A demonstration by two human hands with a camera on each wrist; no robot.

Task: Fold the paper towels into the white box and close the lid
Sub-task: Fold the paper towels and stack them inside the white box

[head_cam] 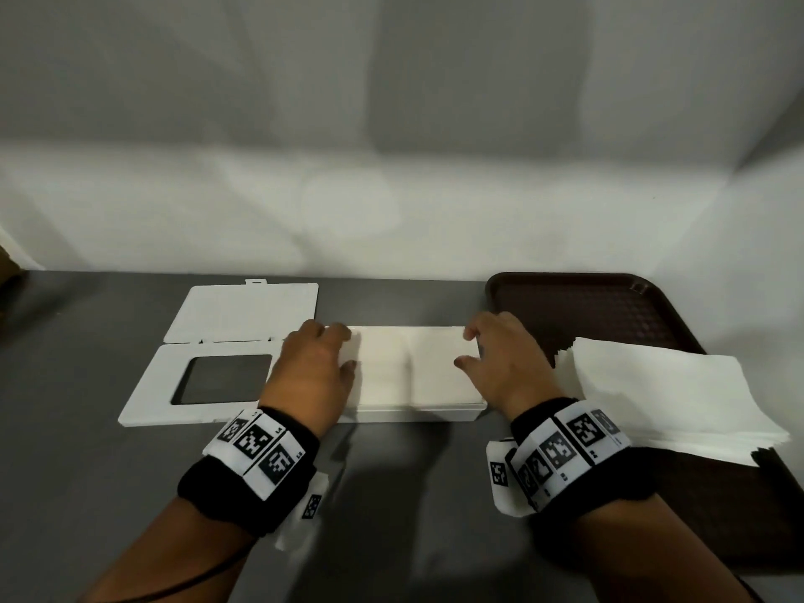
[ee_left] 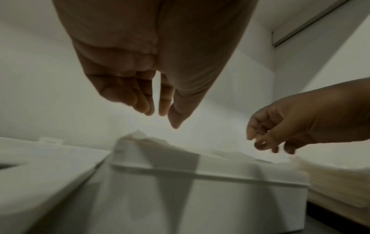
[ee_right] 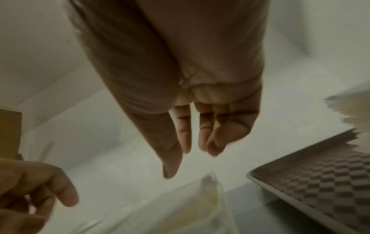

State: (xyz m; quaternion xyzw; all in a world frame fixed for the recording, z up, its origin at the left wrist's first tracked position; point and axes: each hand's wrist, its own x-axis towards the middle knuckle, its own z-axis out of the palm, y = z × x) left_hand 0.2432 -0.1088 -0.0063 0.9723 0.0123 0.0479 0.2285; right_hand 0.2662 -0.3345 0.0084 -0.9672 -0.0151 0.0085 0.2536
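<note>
- Folded white paper towels [head_cam: 409, 367] already fill rectangular white plastic box [head_cam: 413, 414].
- Left hand [head_cam: 311, 367], right hand [head_cam: 500, 363] hover over towels, fingers relaxed, prob. holding nothing.
- Left of L hand: flat white lid w/ window [head_cam: 152, 385], not yet shut.

Dim, soft shadows, blurred wrist views

Bare recording booth: grey table [head_cam: 108, 472], blank white walls [head_cam: 261, 102].

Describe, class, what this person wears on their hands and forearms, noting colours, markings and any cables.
Both hands, the left hand and the right hand, are bare, without gloves or rings. Each wrist carries a black fabric wristband wrapped with white rectangular cards printed with black-and-white square coded markers. A thin dark cable trails along the left forearm. No sleeves show.
</note>
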